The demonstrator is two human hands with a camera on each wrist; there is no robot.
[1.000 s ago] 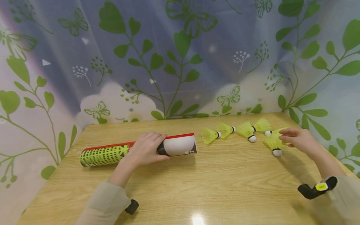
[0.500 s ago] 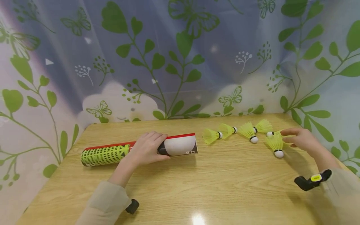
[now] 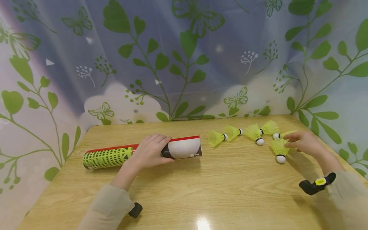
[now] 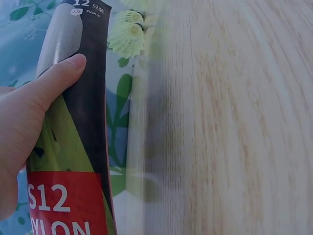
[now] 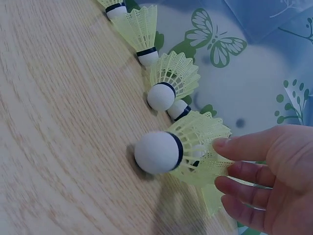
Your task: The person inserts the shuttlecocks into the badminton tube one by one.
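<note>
My left hand [image 3: 150, 151] grips a shuttlecock tube [image 3: 184, 149] lying on its side on the table, fingers over the top and thumb along the near side. The tube is black, white, red and yellow-green; in the left wrist view the thumb presses on its printed wall [image 4: 93, 117]. At the right, my right hand [image 3: 306, 145] pinches the skirt rim of the nearest yellow shuttlecock [image 5: 157, 152] between thumb and fingers. That shuttlecock's white cork points toward me. Another shuttlecock [image 3: 276, 136] lies just behind it, partly hidden by the hand.
Several more yellow shuttlecocks lie in a loose row at the back right, among them one [image 3: 214, 138] near the tube's right end. A patterned curtain [image 3: 184, 64] hangs behind the wooden table [image 3: 224, 188].
The pinched shuttlecock and the right hand have shifted slightly left and toward me over the last half second. The left hand and tube stay in place.
</note>
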